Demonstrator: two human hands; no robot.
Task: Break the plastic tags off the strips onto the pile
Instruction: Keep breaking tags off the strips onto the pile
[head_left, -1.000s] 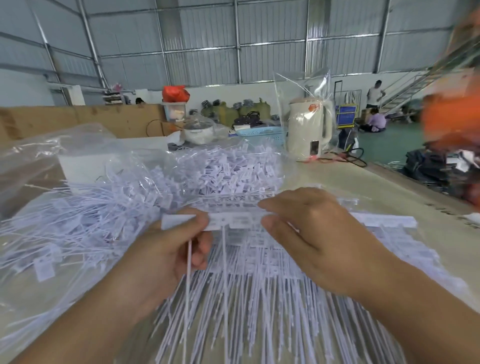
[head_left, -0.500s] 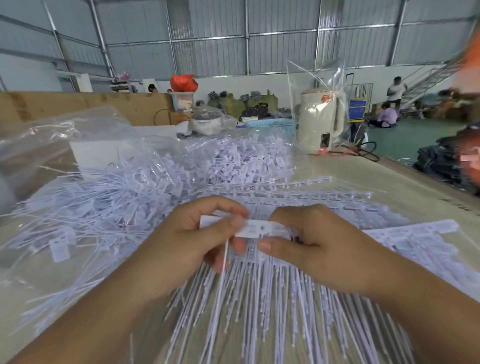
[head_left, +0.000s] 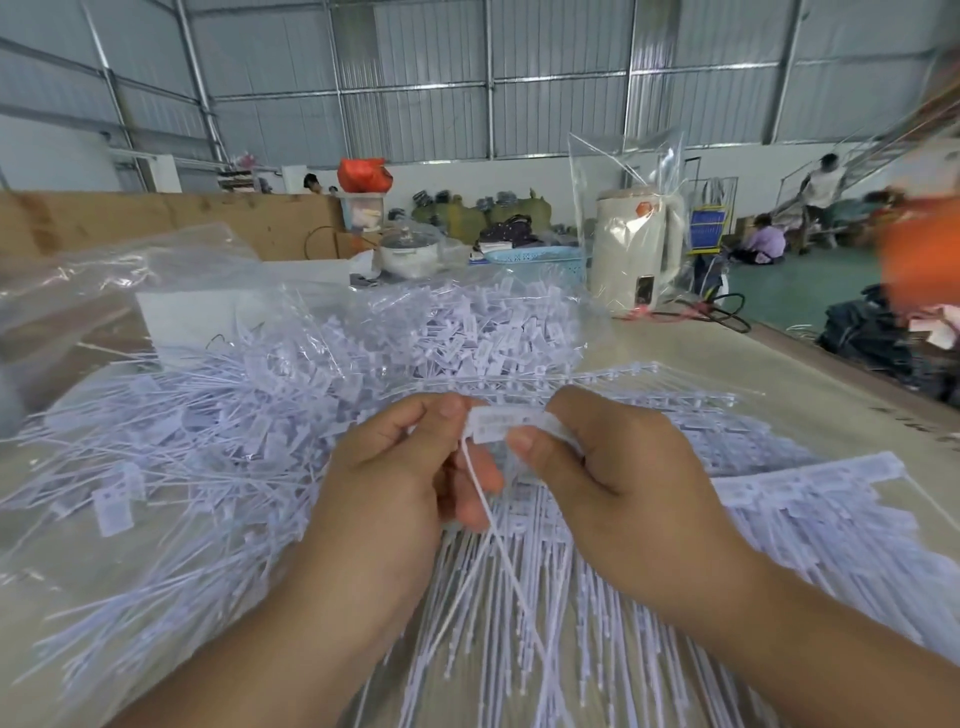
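My left hand (head_left: 395, 478) and my right hand (head_left: 618, 483) meet at the centre and pinch a short white piece of tag strip (head_left: 501, 423) from both ends. One thin tail hangs down from it between my hands. More joined strips (head_left: 810, 488) lie flat under and to the right of my hands, their long tails pointing toward me. A big pile of loose white tags (head_left: 218, 431) spreads to the left and behind.
A crumpled clear plastic bag (head_left: 130, 275) lies at the back left. A cream kettle in a clear bag (head_left: 636, 249), a pot (head_left: 410, 252) and a blue basket (head_left: 540, 257) stand at the table's far end. The table edge (head_left: 841, 374) runs along the right. People are far off.
The piece between my hands has become much shorter. My hands have drawn close together and risen a little, and fewer tails hang below it.
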